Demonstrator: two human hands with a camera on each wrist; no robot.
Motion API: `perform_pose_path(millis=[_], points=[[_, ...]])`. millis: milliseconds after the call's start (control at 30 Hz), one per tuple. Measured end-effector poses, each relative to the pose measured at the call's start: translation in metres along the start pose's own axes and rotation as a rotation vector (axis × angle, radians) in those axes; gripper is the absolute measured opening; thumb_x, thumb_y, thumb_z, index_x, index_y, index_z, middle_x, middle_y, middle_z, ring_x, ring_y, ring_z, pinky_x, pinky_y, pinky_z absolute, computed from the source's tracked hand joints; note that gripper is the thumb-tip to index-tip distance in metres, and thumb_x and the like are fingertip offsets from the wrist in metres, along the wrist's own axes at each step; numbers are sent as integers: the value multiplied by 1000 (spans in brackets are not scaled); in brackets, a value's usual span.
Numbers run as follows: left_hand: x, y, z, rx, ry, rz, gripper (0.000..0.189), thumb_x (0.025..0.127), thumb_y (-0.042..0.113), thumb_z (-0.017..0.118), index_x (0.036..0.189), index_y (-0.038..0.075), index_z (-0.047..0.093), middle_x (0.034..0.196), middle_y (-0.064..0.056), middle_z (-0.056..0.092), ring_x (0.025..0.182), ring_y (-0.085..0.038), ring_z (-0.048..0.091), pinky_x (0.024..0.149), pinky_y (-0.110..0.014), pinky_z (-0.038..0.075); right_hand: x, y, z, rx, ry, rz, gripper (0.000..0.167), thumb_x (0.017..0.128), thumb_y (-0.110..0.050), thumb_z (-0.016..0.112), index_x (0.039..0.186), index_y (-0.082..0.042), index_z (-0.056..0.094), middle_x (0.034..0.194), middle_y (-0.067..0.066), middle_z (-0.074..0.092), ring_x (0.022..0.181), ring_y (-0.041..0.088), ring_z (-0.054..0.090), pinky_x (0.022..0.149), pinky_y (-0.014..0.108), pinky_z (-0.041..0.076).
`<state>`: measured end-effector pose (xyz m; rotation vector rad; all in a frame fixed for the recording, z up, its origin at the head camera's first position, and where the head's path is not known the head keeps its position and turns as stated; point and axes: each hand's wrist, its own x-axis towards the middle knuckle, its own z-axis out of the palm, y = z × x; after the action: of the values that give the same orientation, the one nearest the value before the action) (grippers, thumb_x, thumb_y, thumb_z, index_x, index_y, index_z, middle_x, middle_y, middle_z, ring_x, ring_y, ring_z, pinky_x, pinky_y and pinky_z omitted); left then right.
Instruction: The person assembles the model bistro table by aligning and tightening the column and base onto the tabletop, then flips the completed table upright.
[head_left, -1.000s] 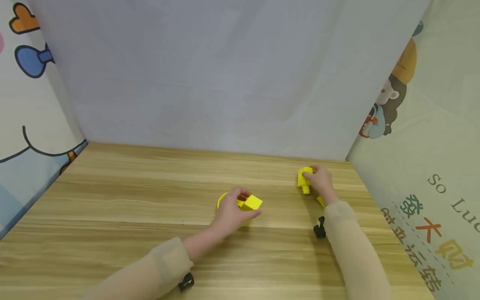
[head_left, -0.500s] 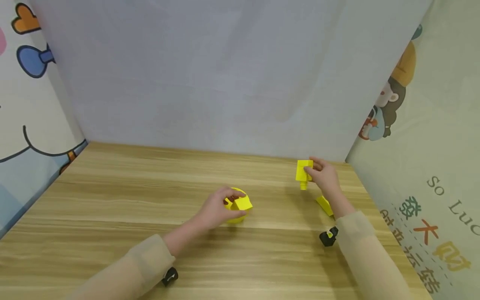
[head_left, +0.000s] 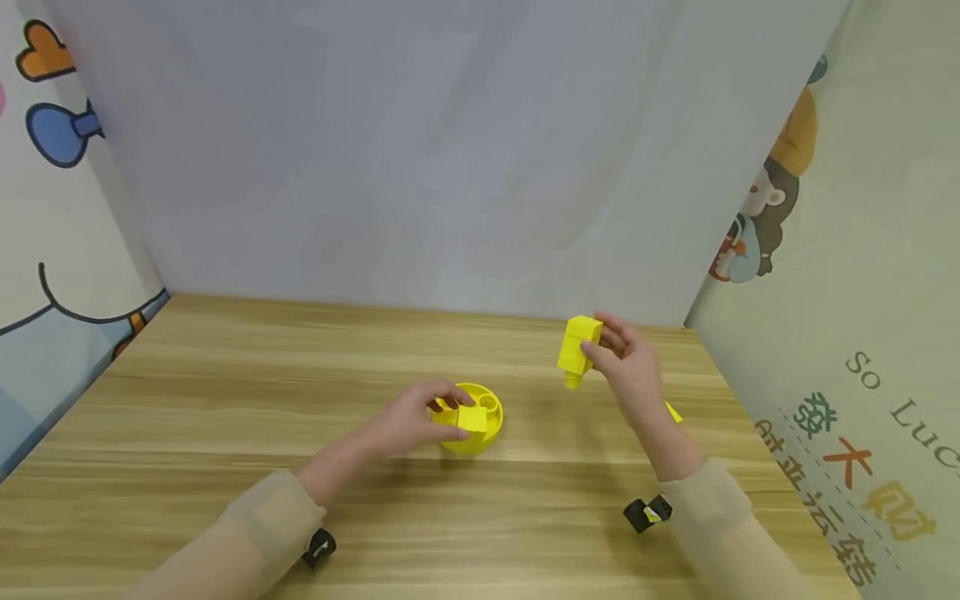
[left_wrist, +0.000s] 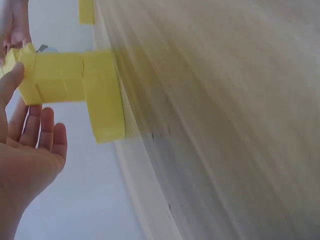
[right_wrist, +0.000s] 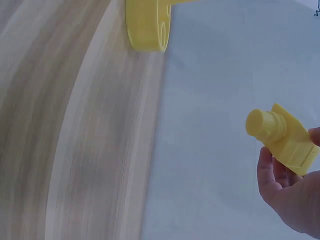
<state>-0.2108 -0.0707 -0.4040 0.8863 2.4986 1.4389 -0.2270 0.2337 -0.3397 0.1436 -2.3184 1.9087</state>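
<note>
In the head view my left hand (head_left: 420, 414) pinches a yellow block (head_left: 472, 421) between thumb and fingers. The block stands upright over a round yellow base (head_left: 495, 421) that has raised rings inside its rim. From the left wrist view, the block (left_wrist: 59, 77) touches the base (left_wrist: 105, 97), which rests on the table. My right hand (head_left: 628, 367) grips another yellow block (head_left: 579, 346) above the table, to the right of the base. A round peg (right_wrist: 265, 125) sticks out of its lower end. Its far side is hidden by my fingers.
A further yellow piece (head_left: 672, 411) lies on the wooden table (head_left: 300, 367) beyond my right wrist, partly covered by it. A pale cloth (head_left: 420, 167) hangs behind the table, and a printed cloth (head_left: 810, 333) borders the right side.
My left hand has shifted left, bringing its block over the round base. My right hand has lifted its block and carried it leftward, so the piece beyond the wrist was briefly more exposed.
</note>
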Motion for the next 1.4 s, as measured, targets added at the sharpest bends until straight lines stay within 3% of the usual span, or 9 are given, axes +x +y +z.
perform_pose_path(millis=[167, 300, 500, 700, 900, 1067, 1167, 1400], points=[[0, -8, -10, 8, -84, 65, 37, 81, 21, 75, 115, 10, 66, 109, -3, 65, 100, -22, 57, 88, -43, 48, -15, 0, 20, 119, -18, -49, 55, 87, -12, 69, 136, -3, 45, 125, 3, 61, 108, 16, 56, 81, 23, 53], [0, -11, -18, -23, -149, 81, 37, 85, 19, 71, 121, 10, 63, 119, -6, 63, 108, -23, 56, 92, -42, 46, -24, 5, 36, 157, -38, -12, 55, 84, -9, 71, 134, -5, 47, 119, -2, 64, 109, 16, 56, 83, 24, 53], [2, -18, -28, -68, -227, 68, 37, 91, 18, 64, 127, 12, 59, 130, -7, 57, 119, -25, 52, 100, -47, 42, -32, 20, 56, 161, -57, 47, 52, 82, -3, 72, 129, -9, 51, 124, 8, 63, 111, 18, 56, 84, 26, 53], [8, -24, -35, -130, -277, 41, 39, 93, 19, 60, 131, 13, 56, 135, -7, 54, 120, -27, 52, 101, -48, 41, -34, 35, 70, 134, -83, 88, 50, 80, -1, 72, 127, -10, 54, 124, 10, 62, 116, 19, 55, 87, 25, 51], [15, -28, -38, -155, -296, 77, 42, 93, 21, 58, 133, 9, 53, 136, -9, 53, 119, -25, 53, 101, -46, 41, -35, 39, 77, 128, -83, 100, 50, 79, 4, 71, 125, -8, 55, 121, 14, 63, 114, 22, 56, 85, 24, 52], [15, -29, -37, -171, -274, 47, 40, 94, 18, 57, 134, 11, 53, 137, -6, 53, 116, -22, 55, 98, -43, 44, -35, 44, 80, 62, -108, 104, 51, 77, 5, 72, 124, -5, 54, 123, 14, 61, 113, 24, 56, 91, 31, 51], [11, -26, -34, -136, -233, 27, 40, 95, 15, 56, 134, 16, 53, 138, -2, 52, 116, -20, 54, 97, -40, 45, -37, 48, 80, 7, -94, 110, 54, 75, 5, 74, 123, -5, 53, 121, 12, 60, 109, 24, 56, 92, 34, 50], [-2, -21, -22, -49, -19, 11, 50, 88, 20, 68, 133, 6, 51, 127, -10, 59, 111, -24, 55, 89, -39, 48, -41, 52, 79, -5, -90, 127, 54, 74, 5, 75, 122, -7, 51, 118, 11, 54, 102, 24, 56, 78, 23, 52]])
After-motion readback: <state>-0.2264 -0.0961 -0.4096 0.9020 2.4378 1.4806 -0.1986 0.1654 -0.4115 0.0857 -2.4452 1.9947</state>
